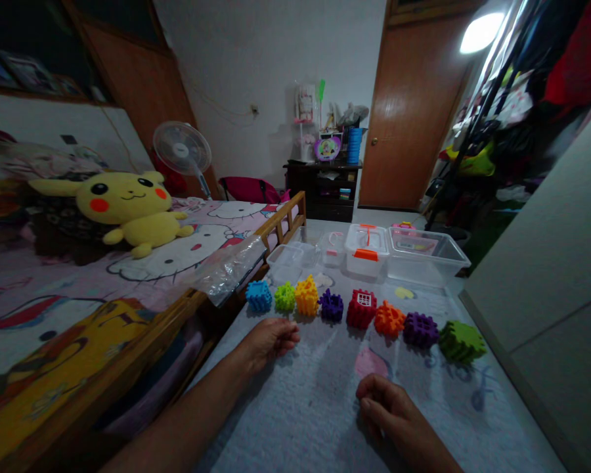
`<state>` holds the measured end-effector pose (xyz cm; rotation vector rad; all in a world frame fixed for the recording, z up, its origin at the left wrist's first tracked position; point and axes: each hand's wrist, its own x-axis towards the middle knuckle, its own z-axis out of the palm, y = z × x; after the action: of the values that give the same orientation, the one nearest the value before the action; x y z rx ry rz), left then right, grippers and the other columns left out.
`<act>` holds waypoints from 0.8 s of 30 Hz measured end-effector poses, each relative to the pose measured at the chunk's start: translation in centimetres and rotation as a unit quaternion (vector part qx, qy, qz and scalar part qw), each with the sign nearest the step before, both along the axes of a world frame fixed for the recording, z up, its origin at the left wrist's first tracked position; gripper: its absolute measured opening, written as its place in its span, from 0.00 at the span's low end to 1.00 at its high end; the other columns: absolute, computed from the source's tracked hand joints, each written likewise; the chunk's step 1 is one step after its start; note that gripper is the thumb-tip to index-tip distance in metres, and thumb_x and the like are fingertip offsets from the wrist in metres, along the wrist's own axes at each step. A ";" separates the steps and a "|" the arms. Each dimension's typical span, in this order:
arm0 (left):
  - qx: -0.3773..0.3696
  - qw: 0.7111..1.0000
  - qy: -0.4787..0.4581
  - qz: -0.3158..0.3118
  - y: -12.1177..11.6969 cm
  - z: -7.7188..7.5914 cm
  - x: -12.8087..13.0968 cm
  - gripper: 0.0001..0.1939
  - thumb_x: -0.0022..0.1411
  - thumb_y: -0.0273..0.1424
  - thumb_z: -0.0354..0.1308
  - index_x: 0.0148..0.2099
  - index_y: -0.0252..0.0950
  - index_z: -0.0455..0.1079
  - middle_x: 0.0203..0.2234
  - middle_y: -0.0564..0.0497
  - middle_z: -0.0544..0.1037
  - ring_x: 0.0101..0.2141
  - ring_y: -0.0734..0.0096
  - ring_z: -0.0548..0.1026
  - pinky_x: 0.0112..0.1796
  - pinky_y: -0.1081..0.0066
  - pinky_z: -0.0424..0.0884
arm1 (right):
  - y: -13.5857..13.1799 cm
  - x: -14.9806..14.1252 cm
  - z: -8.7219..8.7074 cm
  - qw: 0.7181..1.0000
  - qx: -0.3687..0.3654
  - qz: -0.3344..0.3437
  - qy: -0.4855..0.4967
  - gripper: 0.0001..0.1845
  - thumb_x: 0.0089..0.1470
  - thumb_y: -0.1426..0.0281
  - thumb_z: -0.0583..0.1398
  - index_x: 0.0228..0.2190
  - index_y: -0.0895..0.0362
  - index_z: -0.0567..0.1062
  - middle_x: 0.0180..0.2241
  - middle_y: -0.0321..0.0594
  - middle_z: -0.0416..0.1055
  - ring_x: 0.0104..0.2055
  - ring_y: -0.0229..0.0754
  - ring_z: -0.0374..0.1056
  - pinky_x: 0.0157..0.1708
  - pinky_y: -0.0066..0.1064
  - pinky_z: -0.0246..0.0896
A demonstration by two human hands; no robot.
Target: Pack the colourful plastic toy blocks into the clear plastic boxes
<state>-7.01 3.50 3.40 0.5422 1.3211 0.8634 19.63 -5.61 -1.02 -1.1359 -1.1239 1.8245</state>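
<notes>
A row of several chunky plastic interlocking blocks stands on a pale grey fuzzy blanket [295, 401]. From left they include a blue block [259, 295], a lime green block [284, 297], a yellow block [306, 295], a purple block [331, 305], a red block with a small window [361, 308], an orange block [389, 319], a second purple block [420, 330] and a large green block [461, 341]. My left hand [270, 343] rests just in front of the lime green block, touching nothing but the blanket. My right hand [384, 404] lies curled on the blanket, nearest a pink patch [370, 362].
Behind the row stand transparent plastic boxes, one with orange latches [367, 249]. To the left, a bed with a wooden rail [280, 223] holds a yellow plush toy [128, 203] and a crumpled plastic bag [229, 270]. A fan [182, 149] and dark dresser [322, 190] stand beyond.
</notes>
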 end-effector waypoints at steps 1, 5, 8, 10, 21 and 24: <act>0.035 0.999 0.027 -0.027 -0.3 0.4 -0.1 0.06 0.58 0.24 0.63 0.28 0.29 0.73 0.19 0.49 0.78 0.15 0.79 0.70 0.16 0.82 0.61 | 0.0 0.0 -0.1 1.000 0.000 -0.001 -0.001 0.17 0.47 0.57 0.65 0.31 0.55 0.67 0.18 0.25 0.58 0.19 0.30 0.52 0.19 0.24 0.43; 0.183 0.972 0.138 -0.059 0.2 3.1 -1.1 0.06 0.54 0.24 0.64 0.26 0.31 0.74 0.15 0.53 0.73 0.15 0.80 0.64 0.19 0.81 0.58 | 0.1 0.0 -0.3 1.000 -0.004 0.001 0.001 0.18 0.48 0.56 0.65 0.31 0.55 0.67 0.18 0.25 0.57 0.18 0.30 0.51 0.18 0.24 0.41; 0.291 0.922 0.251 -0.042 2.7 5.2 -2.0 0.03 0.54 0.26 0.64 0.29 0.33 0.76 0.19 0.53 0.75 0.20 0.75 0.68 0.23 0.78 0.63 | 0.1 0.0 -0.4 1.000 0.000 0.009 -0.001 0.20 0.47 0.53 0.65 0.30 0.55 0.67 0.17 0.25 0.57 0.18 0.30 0.51 0.19 0.24 0.42; 0.355 0.850 0.386 -0.044 5.0 6.1 -2.3 0.03 0.56 0.26 0.62 0.33 0.35 0.77 0.27 0.50 0.79 0.28 0.68 0.75 0.31 0.74 0.69 | 0.2 0.0 -0.4 1.000 0.002 0.009 -0.004 0.20 0.48 0.53 0.65 0.30 0.55 0.67 0.17 0.25 0.57 0.18 0.30 0.51 0.18 0.24 0.42; 0.318 0.724 0.591 -0.159 13.0 5.2 -2.4 0.12 0.52 0.17 0.59 0.36 0.38 0.77 0.48 0.45 0.78 0.53 0.55 0.73 0.55 0.65 0.64 | 0.1 0.2 -1.0 1.000 0.010 0.003 0.003 0.16 0.50 0.58 0.64 0.31 0.55 0.66 0.17 0.26 0.59 0.18 0.30 0.54 0.19 0.24 0.45; 0.298 0.728 0.597 -0.156 13.7 4.6 -2.2 0.07 0.54 0.21 0.60 0.33 0.37 0.76 0.44 0.41 0.80 0.53 0.49 0.73 0.55 0.60 0.64 | 0.1 0.2 -1.2 1.000 0.009 0.004 0.003 0.16 0.50 0.57 0.63 0.32 0.55 0.66 0.17 0.26 0.60 0.18 0.30 0.54 0.18 0.23 0.44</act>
<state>-9.22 17.24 8.01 2.0252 1.9686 0.5988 19.83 -5.48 -2.22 -1.1156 -1.1406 1.8194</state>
